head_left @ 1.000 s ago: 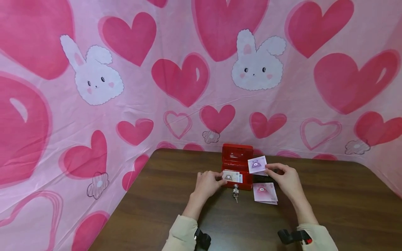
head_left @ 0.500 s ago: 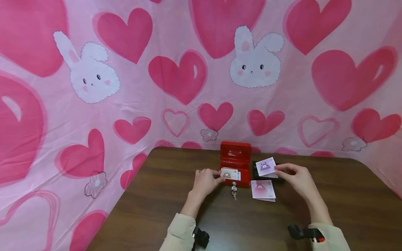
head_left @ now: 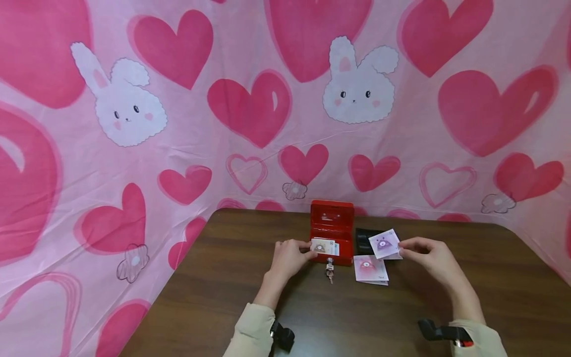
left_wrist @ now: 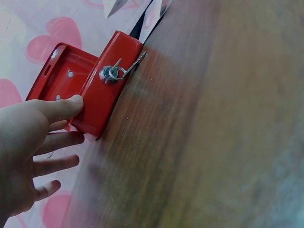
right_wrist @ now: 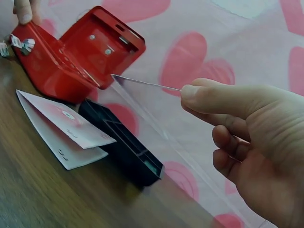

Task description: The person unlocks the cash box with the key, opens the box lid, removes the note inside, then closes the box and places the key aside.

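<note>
A red cash box [head_left: 331, 263] stands with its lid [head_left: 332, 218] raised; folded notes [head_left: 324, 246] lie inside. My left hand [head_left: 287, 260] grips the box's left front corner, thumb at the rim and the lower fingers spread in the left wrist view. A folded purple toy banknote [head_left: 384, 244] is pinched between thumb and forefinger of my right hand [head_left: 430, 255], raised right of the box. In the right wrist view it shows nearly edge-on. A folded pink toy banknote [head_left: 371, 269] stands partly open on the table, in front of a black compartment tray [head_left: 365, 240].
Keys [head_left: 330, 272] on a ring hang from the lock on the box's front. The brown wooden table [head_left: 339, 317] reaches back to a pink cloth [head_left: 250, 49] printed with hearts and rabbits. The black tray sits close against the box's right side.
My right hand has drawn the purple banknote to the right, away from the box and over the black tray, exposing more of the tray. The left hand stays at the box's corner.
</note>
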The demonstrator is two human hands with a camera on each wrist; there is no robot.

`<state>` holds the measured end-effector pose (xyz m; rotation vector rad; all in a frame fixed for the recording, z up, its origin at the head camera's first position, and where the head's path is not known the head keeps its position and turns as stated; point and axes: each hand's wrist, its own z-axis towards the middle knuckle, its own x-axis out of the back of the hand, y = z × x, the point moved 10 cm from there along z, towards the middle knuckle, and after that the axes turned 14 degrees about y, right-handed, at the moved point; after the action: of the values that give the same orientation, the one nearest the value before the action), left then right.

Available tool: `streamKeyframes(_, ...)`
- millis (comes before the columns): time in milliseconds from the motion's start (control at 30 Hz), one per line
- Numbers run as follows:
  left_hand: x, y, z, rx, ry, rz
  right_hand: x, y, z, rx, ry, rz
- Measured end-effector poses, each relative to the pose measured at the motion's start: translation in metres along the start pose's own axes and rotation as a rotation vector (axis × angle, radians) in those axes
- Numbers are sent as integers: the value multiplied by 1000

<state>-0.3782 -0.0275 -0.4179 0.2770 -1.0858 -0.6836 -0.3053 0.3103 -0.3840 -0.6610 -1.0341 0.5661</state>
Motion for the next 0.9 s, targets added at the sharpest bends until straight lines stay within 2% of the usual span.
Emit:
streamKeyframes(167,2,1,-1,-11,13,-9,3,6,-3,5,-16,4)
streamKeyframes(533,0,-2,0,16,2,-17,11,25,-8,-19,-59,-3)
streamKeyframes(900,-1,-2,0,4,3,-11,3,39,-13,-6,-134,53)
